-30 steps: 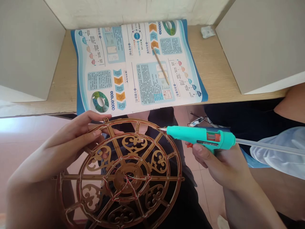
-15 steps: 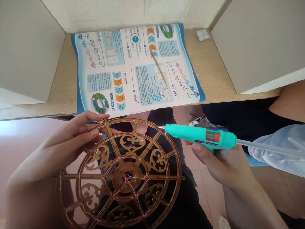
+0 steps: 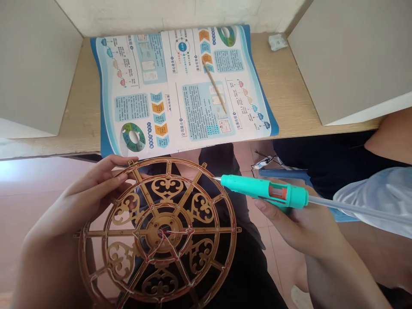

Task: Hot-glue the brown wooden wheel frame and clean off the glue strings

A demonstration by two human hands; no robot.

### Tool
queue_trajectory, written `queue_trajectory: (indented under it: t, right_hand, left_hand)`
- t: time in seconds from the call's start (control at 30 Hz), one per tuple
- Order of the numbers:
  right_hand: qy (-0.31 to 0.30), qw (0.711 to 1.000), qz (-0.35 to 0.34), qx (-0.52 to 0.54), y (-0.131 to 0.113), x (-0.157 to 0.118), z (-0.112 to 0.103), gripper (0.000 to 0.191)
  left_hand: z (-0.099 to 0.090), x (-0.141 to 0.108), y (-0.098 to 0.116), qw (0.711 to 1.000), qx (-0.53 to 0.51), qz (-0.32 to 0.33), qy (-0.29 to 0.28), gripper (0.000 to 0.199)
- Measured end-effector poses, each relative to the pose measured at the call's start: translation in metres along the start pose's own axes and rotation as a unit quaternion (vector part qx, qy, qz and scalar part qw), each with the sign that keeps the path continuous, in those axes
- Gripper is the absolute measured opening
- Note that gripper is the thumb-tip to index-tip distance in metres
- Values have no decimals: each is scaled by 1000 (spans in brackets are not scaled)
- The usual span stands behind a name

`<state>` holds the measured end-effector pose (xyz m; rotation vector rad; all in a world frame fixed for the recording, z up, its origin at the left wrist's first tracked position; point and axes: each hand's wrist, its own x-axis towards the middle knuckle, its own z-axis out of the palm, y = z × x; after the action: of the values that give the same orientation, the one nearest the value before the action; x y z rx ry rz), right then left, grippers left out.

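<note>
My left hand [image 3: 99,184] grips the upper left rim of a round, gold-brown openwork frame [image 3: 174,231] with spokes, rings and scroll ornaments. Red and white wires run along its rings and gather at the hub. In my right hand [image 3: 289,223] is a turquoise hot glue gun [image 3: 264,191], its thumb lying along the near side and the fingers mostly hidden. A clear glue stick [image 3: 347,206] sticks out of the back. The gun's metal nozzle is at the upper right of the outer rim; whether it touches cannot be made out.
Behind the frame, printed sheets [image 3: 177,107] lie on a wooden shelf [image 3: 286,103], with a thin wooden stick [image 3: 216,88] on them. A small white packet [image 3: 277,42] sits at the back. Grey panels flank both sides. Another person's sleeve [image 3: 380,193] is at right.
The round frame has shifted a little left and turned somewhat in my left hand. The glue gun has moved slightly left and down, its nozzle staying by the outer rim.
</note>
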<state>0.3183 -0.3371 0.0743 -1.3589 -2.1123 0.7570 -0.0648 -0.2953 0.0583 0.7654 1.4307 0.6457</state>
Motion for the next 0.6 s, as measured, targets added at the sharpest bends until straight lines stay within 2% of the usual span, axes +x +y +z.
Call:
queue_trajectory:
  t: [0.13, 0.27, 0.43, 0.6]
  right_hand:
    - [-15, 1000, 4, -1, -5, 2, 1, 28]
    - [1, 1000, -6, -25, -8, -6, 8, 12]
    - [16, 995, -3, -103, -6, -25, 27, 1]
    - [12, 985, 9, -173, -5, -39, 46, 4]
  left_hand:
    - [-2, -1, -1, 1000, 9, 1, -2, 48]
    - [3, 1, 0, 999, 31, 7, 9, 49]
    - [5, 0, 5, 996, 84, 5, 14, 48]
    - [0, -4, 6, 995, 102, 14, 2, 46]
